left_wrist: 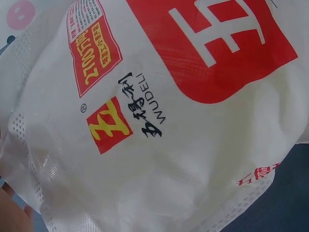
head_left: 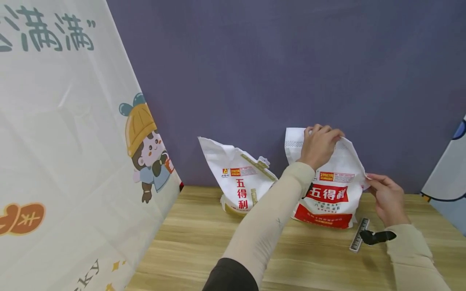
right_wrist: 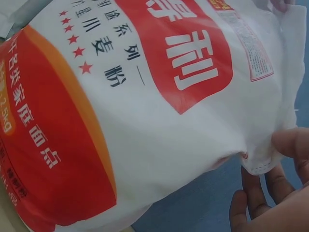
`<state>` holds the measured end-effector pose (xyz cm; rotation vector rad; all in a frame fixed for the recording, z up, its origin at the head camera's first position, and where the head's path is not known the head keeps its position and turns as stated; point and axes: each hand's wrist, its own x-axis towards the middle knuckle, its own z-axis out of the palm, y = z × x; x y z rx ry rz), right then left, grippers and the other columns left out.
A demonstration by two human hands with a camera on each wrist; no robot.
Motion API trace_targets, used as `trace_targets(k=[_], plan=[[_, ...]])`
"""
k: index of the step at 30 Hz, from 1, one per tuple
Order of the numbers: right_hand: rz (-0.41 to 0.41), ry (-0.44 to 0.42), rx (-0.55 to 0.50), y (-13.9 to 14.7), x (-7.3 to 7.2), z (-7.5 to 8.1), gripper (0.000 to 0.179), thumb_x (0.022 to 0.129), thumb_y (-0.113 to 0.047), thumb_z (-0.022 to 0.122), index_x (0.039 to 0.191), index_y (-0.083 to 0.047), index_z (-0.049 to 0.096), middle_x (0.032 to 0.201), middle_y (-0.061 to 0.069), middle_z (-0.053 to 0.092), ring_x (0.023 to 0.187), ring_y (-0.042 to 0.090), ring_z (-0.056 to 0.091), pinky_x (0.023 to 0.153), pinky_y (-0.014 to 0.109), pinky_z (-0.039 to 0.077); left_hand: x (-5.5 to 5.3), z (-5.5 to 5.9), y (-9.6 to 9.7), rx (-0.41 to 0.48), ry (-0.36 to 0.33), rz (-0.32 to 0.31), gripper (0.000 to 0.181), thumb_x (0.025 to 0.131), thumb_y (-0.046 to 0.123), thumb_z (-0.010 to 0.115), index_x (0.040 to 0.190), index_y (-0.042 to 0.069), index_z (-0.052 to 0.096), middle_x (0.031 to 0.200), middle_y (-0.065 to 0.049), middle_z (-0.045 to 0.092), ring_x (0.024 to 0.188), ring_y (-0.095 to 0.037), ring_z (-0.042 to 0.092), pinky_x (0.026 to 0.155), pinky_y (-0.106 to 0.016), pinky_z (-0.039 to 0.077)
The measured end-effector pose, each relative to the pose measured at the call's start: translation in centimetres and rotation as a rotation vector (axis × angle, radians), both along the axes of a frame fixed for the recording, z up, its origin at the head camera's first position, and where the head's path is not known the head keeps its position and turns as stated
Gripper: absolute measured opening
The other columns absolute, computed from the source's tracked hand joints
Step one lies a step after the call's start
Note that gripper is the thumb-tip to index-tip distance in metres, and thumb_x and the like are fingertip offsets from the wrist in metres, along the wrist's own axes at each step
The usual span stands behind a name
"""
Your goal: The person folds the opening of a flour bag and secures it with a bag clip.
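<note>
A white flour bag (head_left: 329, 206) with red panels stands upright at the back of the table. My left hand (head_left: 320, 143) grips its top edge from above, fingers curled over the back. In the left wrist view the bag's printed front fills most of the picture, and only a bit of a hand (left_wrist: 14, 212) shows at the lower left. Low on the bag's right side, my right hand (head_left: 389, 198) pinches the side edge. The right wrist view has that hand (right_wrist: 280, 193) with thumb in front of the pinched corner and fingers behind it.
A second white flour bag (head_left: 238, 178), with a gold stripe, leans to the left of the first. On the wooden table (head_left: 189, 242) lies a narrow strip with a piano-key pattern (head_left: 356, 241), near my right wrist. Behind is a blue-grey backdrop (head_left: 255, 72); a printed white sheet (head_left: 73, 141) hangs at left.
</note>
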<state>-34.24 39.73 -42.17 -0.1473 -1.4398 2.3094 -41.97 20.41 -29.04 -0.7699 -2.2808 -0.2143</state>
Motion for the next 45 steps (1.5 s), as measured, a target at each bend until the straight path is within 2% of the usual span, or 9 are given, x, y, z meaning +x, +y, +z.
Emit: trace_targets(k=[5, 9, 17, 24, 29, 33, 38, 41, 45], plan=[[-0.021, -0.007, 0.083, -0.2, 0.3, 0.2, 0.016, 0.099, -0.006, 0.065, 0.101, -0.011, 0.080, 0.097, -0.014, 0.067, 0.090, 0.001, 0.060, 0.073, 0.010, 0.051, 0.1, 0.0, -0.3, 0.003, -0.004, -0.013, 0.027, 0.109, 0.040, 0.044, 0.124, 0.046, 0.066, 0.118, 0.023, 0.068, 0.115, -0.001, 0.054, 0.112, -0.028, 0.032], [-0.013, 0.021, 0.081, -0.2, 0.6, 0.1, 0.020, 0.104, -0.013, 0.059, 0.099, -0.013, 0.079, 0.094, -0.013, 0.069, 0.087, 0.003, 0.061, 0.073, 0.013, 0.049, 0.4, -0.2, -0.5, 0.007, -0.020, -0.020, 0.027, 0.109, 0.040, 0.044, 0.125, 0.045, 0.065, 0.122, 0.022, 0.067, 0.119, -0.002, 0.053, 0.114, -0.028, 0.032], [-0.060, -0.006, 0.116, -0.6, 0.8, 1.0, 0.020, 0.098, -0.032, 0.068, 0.093, -0.014, 0.075, 0.094, -0.014, 0.066, 0.091, 0.003, 0.058, 0.075, 0.011, 0.048, 1.0, -0.2, -0.5, 0.009, -0.030, -0.045, 0.030, 0.109, 0.037, 0.039, 0.124, 0.043, 0.065, 0.123, 0.021, 0.066, 0.120, -0.003, 0.050, 0.113, -0.026, 0.032], [-0.105, -0.082, 0.293, -1.0, 0.7, 2.9, 0.028, 0.095, -0.041, 0.072, 0.106, -0.016, 0.070, 0.105, -0.017, 0.057, 0.097, 0.002, 0.046, 0.077, 0.014, 0.039, 1.6, 0.5, -0.4, 0.031, -0.072, -0.070, 0.038, 0.108, 0.048, 0.033, 0.122, 0.042, 0.068, 0.130, 0.019, 0.062, 0.126, -0.004, 0.047, 0.117, -0.030, 0.028], [-0.118, -0.113, 0.399, -1.5, 0.7, 4.0, 0.030, 0.093, -0.043, 0.074, 0.114, -0.021, 0.069, 0.103, -0.021, 0.059, 0.096, 0.000, 0.049, 0.072, 0.012, 0.041, 2.3, 1.0, -0.1, 0.036, -0.124, -0.074, 0.038, 0.105, 0.060, 0.036, 0.117, 0.044, 0.069, 0.132, 0.019, 0.059, 0.129, -0.003, 0.044, 0.118, -0.032, 0.024], [-0.131, -0.165, 0.523, -1.9, 0.6, 4.4, 0.032, 0.095, -0.046, 0.069, 0.121, -0.028, 0.065, 0.102, -0.025, 0.056, 0.096, -0.001, 0.049, 0.073, 0.011, 0.041, 2.8, 1.1, 0.3, -0.014, -0.119, -0.042, 0.036, 0.103, 0.063, 0.039, 0.117, 0.047, 0.068, 0.134, 0.019, 0.058, 0.130, -0.004, 0.043, 0.118, -0.034, 0.025], [-0.131, -0.220, 0.667, -2.4, 0.5, 4.8, 0.055, 0.097, -0.055, 0.060, 0.143, -0.025, 0.057, 0.105, -0.030, 0.050, 0.098, -0.002, 0.046, 0.085, 0.021, 0.041, 3.3, 1.1, 1.0, -0.120, -0.105, 0.031, 0.033, 0.102, 0.065, 0.040, 0.121, 0.052, 0.064, 0.140, 0.020, 0.054, 0.135, -0.005, 0.040, 0.119, -0.037, 0.022], [-0.133, -0.220, 0.727, -2.6, 0.4, 4.9, 0.066, 0.097, -0.060, 0.058, 0.150, -0.022, 0.052, 0.106, -0.030, 0.048, 0.099, -0.001, 0.046, 0.083, 0.019, 0.043, 3.4, 1.1, 1.4, -0.179, -0.086, 0.066, 0.030, 0.102, 0.064, 0.042, 0.122, 0.053, 0.063, 0.141, 0.021, 0.053, 0.136, -0.004, 0.039, 0.119, -0.038, 0.022], [-0.140, -0.186, 0.778, -2.9, 0.3, 5.2, 0.068, 0.097, -0.059, 0.057, 0.152, -0.021, 0.050, 0.108, -0.029, 0.049, 0.099, -0.001, 0.047, 0.077, 0.014, 0.043, 3.5, 1.1, 1.5, -0.241, -0.061, 0.099, 0.029, 0.102, 0.062, 0.046, 0.126, 0.055, 0.061, 0.143, 0.021, 0.052, 0.137, -0.004, 0.039, 0.119, -0.040, 0.021]])
